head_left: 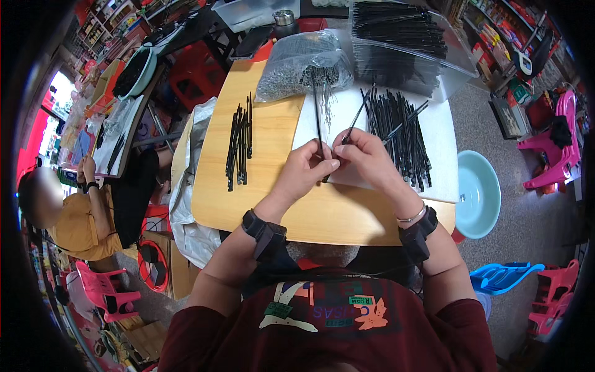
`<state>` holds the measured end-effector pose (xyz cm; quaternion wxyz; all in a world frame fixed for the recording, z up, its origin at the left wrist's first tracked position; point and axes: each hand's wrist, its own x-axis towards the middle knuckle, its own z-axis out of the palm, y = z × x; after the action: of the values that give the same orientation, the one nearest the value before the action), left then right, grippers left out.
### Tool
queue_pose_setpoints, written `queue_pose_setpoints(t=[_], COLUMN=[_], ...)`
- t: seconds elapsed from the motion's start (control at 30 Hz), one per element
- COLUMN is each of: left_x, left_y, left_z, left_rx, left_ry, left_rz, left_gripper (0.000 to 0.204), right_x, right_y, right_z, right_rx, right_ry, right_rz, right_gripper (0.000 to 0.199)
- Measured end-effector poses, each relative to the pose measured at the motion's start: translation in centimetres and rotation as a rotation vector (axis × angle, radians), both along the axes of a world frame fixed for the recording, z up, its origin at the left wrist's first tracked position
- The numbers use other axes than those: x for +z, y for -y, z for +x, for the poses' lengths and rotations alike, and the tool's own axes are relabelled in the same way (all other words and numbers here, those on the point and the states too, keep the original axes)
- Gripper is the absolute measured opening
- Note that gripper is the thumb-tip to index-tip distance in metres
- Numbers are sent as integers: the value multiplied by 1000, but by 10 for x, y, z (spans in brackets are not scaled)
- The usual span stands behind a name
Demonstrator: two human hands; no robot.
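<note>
Both hands frame centre: left hand (307, 168) and right hand (362, 155) pinching one thin black stick (352, 129). Clear bag of metal pins (300, 62) top centre, clear tub of black sticks (403, 43) top right, cut off. Fingertip grip detail unclear.

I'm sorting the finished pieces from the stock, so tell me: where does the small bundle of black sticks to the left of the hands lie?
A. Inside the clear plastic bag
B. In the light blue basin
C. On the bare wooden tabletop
C: the small bundle of black sticks lies straight on the bare wooden tabletop, left of the white sheet.

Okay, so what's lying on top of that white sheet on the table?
On the white sheet lies a pile of thin black sticks. Both hands, left hand and right hand, rest on its near edge, hiding what's beneath them.
</note>
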<state>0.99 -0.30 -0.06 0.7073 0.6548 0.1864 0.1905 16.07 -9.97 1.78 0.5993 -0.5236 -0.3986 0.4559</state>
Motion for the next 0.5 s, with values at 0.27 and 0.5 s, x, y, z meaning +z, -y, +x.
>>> queue_pose_setpoints(t=[0.27,0.5], left_x=[6,7], left_y=[-4,1], left_z=[3,4], left_rx=[186,151], left_ry=[-10,49], left_rz=[-32,5], left_gripper=[15,13], right_x=[1,3], right_y=[-4,-4], right_z=[-1,3], right_rx=[7,5], right_ry=[85,29], right_rz=[-7,-3], right_gripper=[16,17])
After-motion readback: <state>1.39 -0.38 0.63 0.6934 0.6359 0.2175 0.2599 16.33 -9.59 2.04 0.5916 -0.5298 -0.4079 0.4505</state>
